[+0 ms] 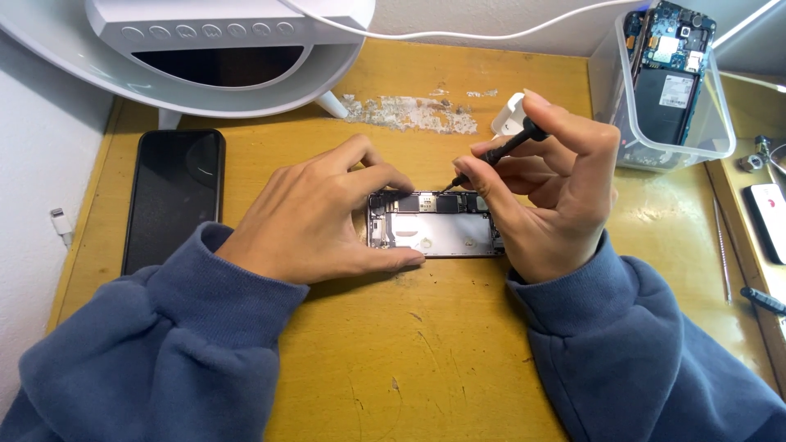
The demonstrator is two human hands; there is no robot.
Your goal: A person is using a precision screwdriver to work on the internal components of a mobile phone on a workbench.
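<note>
A scuffed yellow wooden worktop fills most of the view, its finish flaked away in a pale patch near the back edge. At the back left stands a big white round-bodied lamp stand with a dark oval recess, and a white cable trails across behind it. Both of the person's arms come in from below in loose slate-blue sweatshirt sleeves.

To the left lies a black smartphone with a dark blank screen, flat and well apart from the hands. At the back right sits a clear plastic tub with an opened phone body and its green circuit board leaning inside.

In the middle lies the opened smartphone chassis with a silver metal plate and dark board exposed, flat on the worktop, long side across. The left hand rests on its left end, thumb along the near edge and fingers curled over the far edge, the grip pressed onto the chassis. The right hand sits at the right end, its grip clamped on a slim black precision screwdriver pinched between thumb and fingers, index fingertip on the cap. The tip slants down-left onto the top edge of the board.

At the far right edge lie a thin metal pick and another black tool.
</note>
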